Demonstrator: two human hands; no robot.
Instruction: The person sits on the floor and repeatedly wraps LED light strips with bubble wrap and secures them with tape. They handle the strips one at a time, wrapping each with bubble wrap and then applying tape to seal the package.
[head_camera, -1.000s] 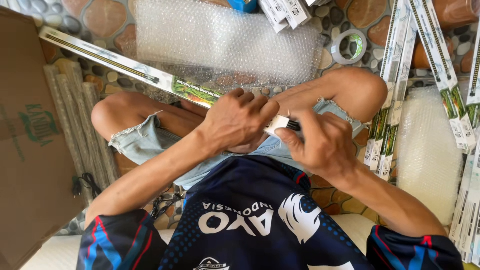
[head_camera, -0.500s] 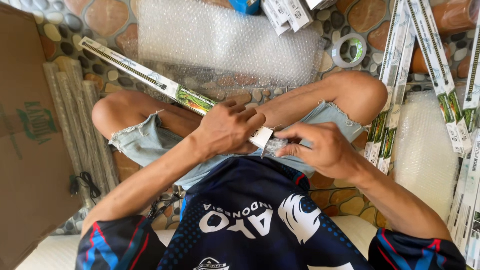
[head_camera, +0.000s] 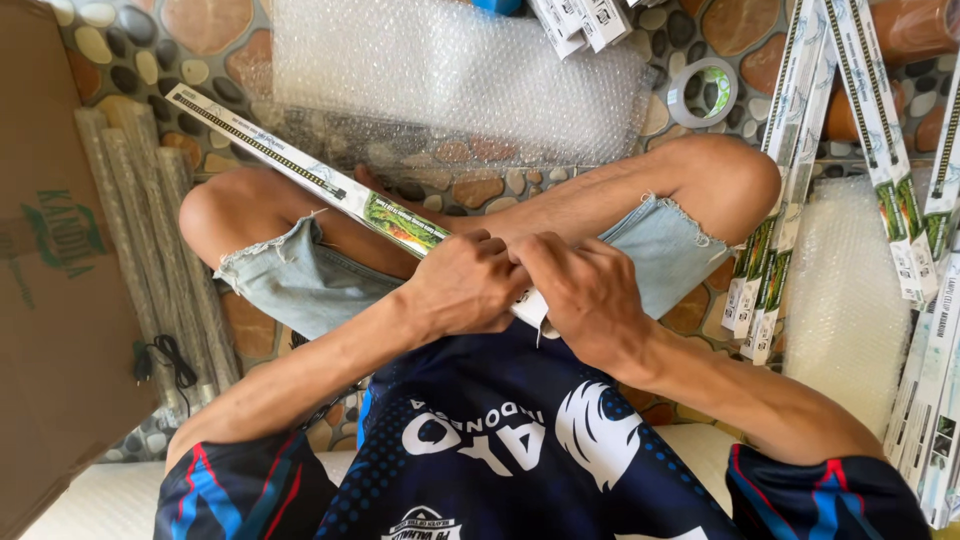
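Posture: you sit cross-legged on the pebble-pattern floor (head_camera: 480, 185), so your lap serves as the support for the work.
Long box: the long, narrow white cardboard box with a green picture panel (head_camera: 330, 190) lies slanted across your left thigh, its far end reaching up and left over the floor and its near end in your lap; the slant gives the length room while bringing the end close to you.
Left hand: your left hand (head_camera: 465, 290) is curled shut around the box just short of its near end, gripping it from above so it stays steady.
Right hand: your right hand (head_camera: 590, 300) is closed over the very end of the same box, fingers bent in against the left hand; what the fingertips do at the end flap is hidden, so I cannot tell.
Bubble wrap: a clear sheet of bubble wrap (head_camera: 450, 80) is spread flat on the floor just beyond your knees, within reach.
Tape: a ring of pale tape (head_camera: 702, 92) lies near the sheet's right edge, beside your right knee.
Right-side stock: more long white boxes of the same kind (head_camera: 800, 150) lie side by side to your right, with a bubble-wrapped bundle (head_camera: 845, 300) next to them.
Left side: thin rolls in bubble wrap (head_camera: 150, 240) lie along a flat brown cardboard carton (head_camera: 50, 300), clear of your lap.
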